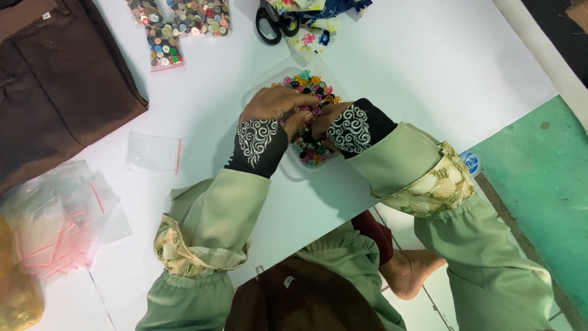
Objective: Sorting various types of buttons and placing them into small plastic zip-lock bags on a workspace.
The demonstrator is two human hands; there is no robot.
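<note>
A clear tray point(288, 72) filled with coloured beads point(309, 83) is found near the middle of the white tabletop point(429, 61), a little toward its near edge. Both hands are placed over the tray. The left hand point(275, 104) is laid on the beads with its fingers point(300, 101) curled and drawn together; whether a bead is pinched cannot be told. The right hand point(327, 116) is set just beside it, touching the beads, its fingers tucked under and hidden, so their state cannot be told. Black cuffs with white swirls are worn on both wrists, under pale green sleeves. Black scissors point(272, 24) are seen at the far edge, beside floral cloth point(312, 37). Bags of buttons point(164, 46) are noted toward the far left. Brown cloth point(55, 79) is spread over the left corner. An empty zip bag point(153, 152) lies left of the hands, and a heap of zip bags point(55, 214) is at the left edge.
</note>
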